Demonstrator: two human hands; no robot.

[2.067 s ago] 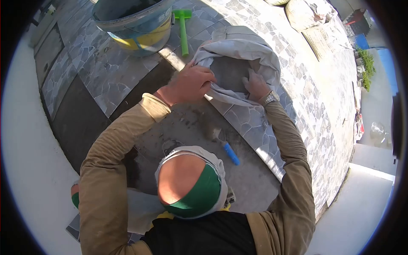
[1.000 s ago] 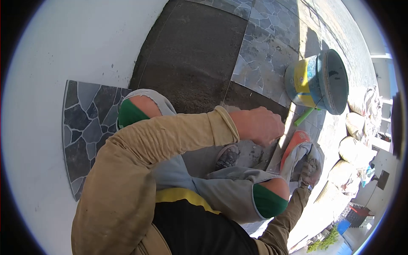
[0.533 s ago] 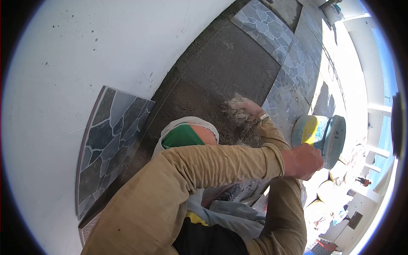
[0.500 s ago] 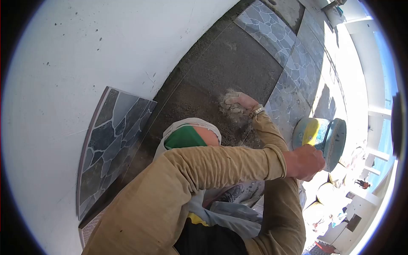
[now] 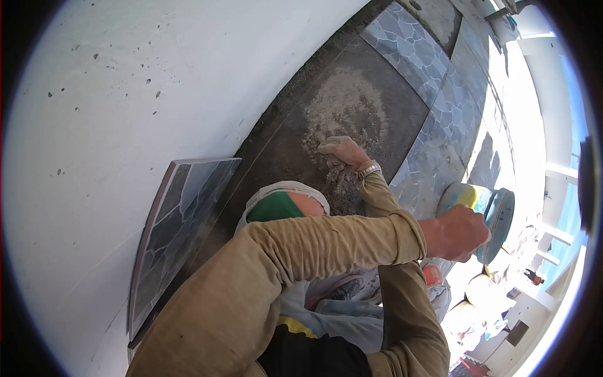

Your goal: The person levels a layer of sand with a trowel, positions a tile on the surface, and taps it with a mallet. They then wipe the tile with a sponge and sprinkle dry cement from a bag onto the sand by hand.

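Observation:
My right hand [image 5: 344, 151], with a watch on its wrist, is low over the dark mortar bed [image 5: 276, 147]. Its dusty fingers are curled together, and loose grey powder [image 5: 342, 179] trails just below them. A pale patch of powder [image 5: 352, 100] lies on the bed beyond. My left arm crosses over the right one. My left hand [image 5: 457, 234] is a closed fist against the near side of a teal and yellow bucket [image 5: 499, 217]; what its fingers grip is hidden.
A stone-pattern tile [image 5: 188, 207] leans against the white wall [image 5: 125, 107] at left. Laid tiles [image 5: 408, 47] border the bed at the top and right. My bent knee [image 5: 286, 204] is near the bed. A distant person [image 5: 534, 277] and pale sacks [image 5: 480, 292] are at right.
My right hand has shifted slightly left, and a broad pale patch of powder now covers the bed beyond it. The left fist stays by the bucket. The view has turned a little.

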